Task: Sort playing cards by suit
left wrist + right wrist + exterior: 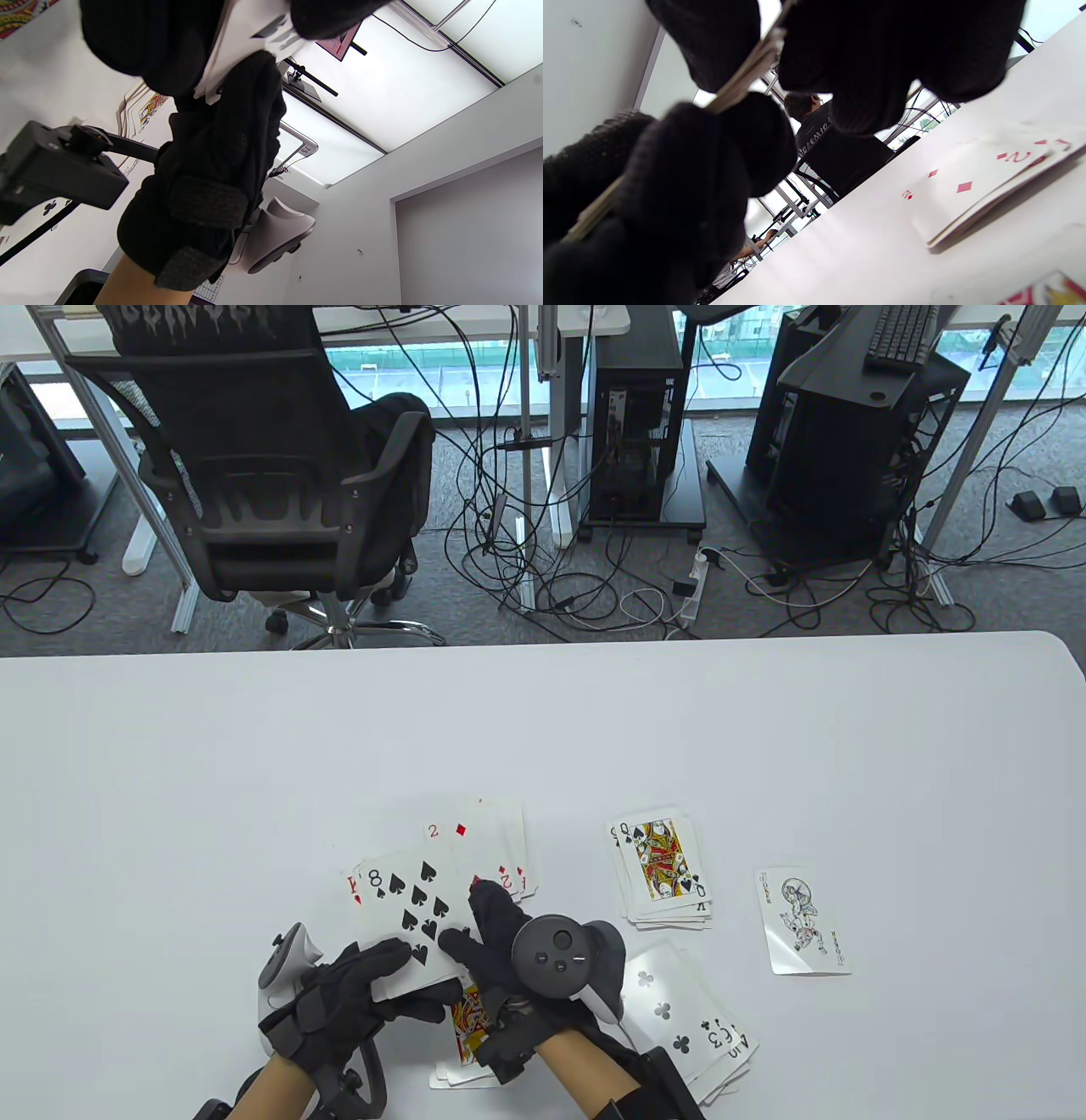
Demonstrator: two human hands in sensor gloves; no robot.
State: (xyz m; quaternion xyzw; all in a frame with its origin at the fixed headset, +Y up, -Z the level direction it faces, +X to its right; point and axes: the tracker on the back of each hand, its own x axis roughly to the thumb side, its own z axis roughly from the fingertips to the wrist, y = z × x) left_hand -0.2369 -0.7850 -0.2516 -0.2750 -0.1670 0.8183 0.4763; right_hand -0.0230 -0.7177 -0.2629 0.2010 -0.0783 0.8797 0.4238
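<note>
Left hand (pixel 356 993) and right hand (pixel 501 950) close together, fingers (pixel 488 903) curled, palms down

The top card of the held stack (pixel 407 912) reads "8" beside black spade pips. The diamond card (pixel 475 848) behind it shows a red "2" at its corner; the right wrist view shows the same "2" on it (pixel 971 186). The queen card (pixel 660 861) carries a "Q" with a spade. The joker card (pixel 802 920) has "JOKER" printed along its edges. The club card (pixel 679 1010) shows a "3". A small tag (pixel 306 149) overhead reads "15".
</note>
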